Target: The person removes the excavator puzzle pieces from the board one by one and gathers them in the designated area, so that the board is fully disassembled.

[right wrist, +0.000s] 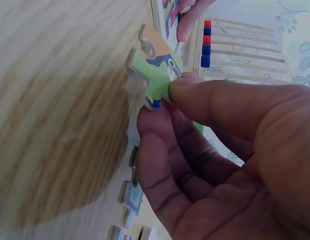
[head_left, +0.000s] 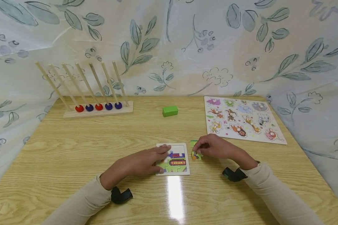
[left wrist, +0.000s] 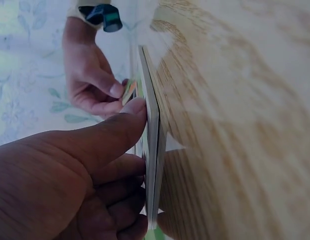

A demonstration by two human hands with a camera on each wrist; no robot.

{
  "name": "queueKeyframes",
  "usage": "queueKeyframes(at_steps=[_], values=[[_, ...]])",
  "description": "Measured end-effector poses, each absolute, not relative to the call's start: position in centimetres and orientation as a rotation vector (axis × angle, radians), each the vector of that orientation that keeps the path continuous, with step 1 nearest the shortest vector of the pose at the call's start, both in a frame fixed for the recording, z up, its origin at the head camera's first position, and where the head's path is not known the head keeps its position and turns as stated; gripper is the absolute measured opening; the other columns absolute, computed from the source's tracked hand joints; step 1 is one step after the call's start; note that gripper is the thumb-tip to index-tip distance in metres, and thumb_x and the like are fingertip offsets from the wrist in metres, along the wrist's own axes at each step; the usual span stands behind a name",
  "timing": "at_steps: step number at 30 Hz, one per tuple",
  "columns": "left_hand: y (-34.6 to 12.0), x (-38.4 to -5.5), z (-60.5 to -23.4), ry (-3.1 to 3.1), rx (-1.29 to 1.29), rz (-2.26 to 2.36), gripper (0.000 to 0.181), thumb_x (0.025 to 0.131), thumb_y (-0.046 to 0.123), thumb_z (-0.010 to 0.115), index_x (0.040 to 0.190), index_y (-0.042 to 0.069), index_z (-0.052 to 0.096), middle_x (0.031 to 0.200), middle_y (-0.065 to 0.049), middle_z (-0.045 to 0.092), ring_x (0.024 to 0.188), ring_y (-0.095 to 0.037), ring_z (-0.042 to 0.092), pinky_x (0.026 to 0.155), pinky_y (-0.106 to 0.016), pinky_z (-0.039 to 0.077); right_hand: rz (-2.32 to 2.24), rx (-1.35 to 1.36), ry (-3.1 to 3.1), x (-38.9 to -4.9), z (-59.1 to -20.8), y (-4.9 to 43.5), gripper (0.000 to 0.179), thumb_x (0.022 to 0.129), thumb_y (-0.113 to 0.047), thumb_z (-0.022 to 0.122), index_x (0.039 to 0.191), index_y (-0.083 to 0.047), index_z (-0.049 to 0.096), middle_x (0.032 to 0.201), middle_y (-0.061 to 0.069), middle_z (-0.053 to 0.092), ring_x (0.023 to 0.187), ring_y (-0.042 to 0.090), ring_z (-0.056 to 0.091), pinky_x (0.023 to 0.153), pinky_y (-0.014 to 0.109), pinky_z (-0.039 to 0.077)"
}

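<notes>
My right hand [head_left: 215, 147] pinches a jigsaw piece [right wrist: 157, 67] between thumb and fingers. The piece is green and orange with dark blue marks, and it is tilted just right of the framed puzzle board [head_left: 188, 165]. Under the same hand, another green piece [head_left: 194, 143] lies on the table. My left hand [head_left: 142, 161] rests on the board's left side, its fingers extended over the surface and the thumb [left wrist: 134, 112] at the near edge. Joined pieces showing a colourful vehicle [head_left: 176, 162] fill the lower part of the board; the left fingers hide some of the upper left.
A wooden peg rack [head_left: 98, 113] with red and blue beads stands at the back left. Behind the puzzle board sits a green block [head_left: 170, 111]. An animal peg puzzle [head_left: 242, 136] lies at the back right, near the patterned cloth [head_left: 174, 47].
</notes>
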State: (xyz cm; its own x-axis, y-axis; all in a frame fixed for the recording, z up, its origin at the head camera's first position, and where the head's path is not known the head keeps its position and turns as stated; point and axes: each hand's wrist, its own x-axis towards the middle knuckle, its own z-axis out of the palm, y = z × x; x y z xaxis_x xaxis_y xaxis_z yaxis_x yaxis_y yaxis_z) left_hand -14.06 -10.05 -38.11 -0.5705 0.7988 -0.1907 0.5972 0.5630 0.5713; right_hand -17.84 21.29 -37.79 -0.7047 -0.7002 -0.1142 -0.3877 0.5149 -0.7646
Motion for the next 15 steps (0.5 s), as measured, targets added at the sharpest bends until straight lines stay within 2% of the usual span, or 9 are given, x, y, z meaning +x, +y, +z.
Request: queueKeyframes(at_steps=[7,15], values=[[-10.02,-13.93,-38.20,2.375,1.131,0.622,0.063,0.096,0.022,0.064,0.149,0.001,0.036,0.160,-0.011,0.018,0.146,-0.026,0.015,0.113,-0.043,0.026,-1.043,-0.901,2.354,-17.77,-37.87,21.33,0.013,0.092,0.002,0.064,0.099,-0.003,0.073,0.097,0.001,0.069,0.087,0.013,0.064,0.072,0.027,0.053],[-10.06,-13.89,-38.20,2.379,1.121,0.633,0.062,0.095,0.022,0.065,0.149,0.006,0.039,0.160,-0.010,0.018,0.146,-0.024,0.015,0.113,-0.042,0.025,-1.015,-0.890,2.386,-17.72,-37.86,21.39,0.014,0.091,0.002,0.065,0.101,-0.004,0.073,0.094,0.001,0.068,0.083,0.013,0.062,0.072,0.028,0.053]])
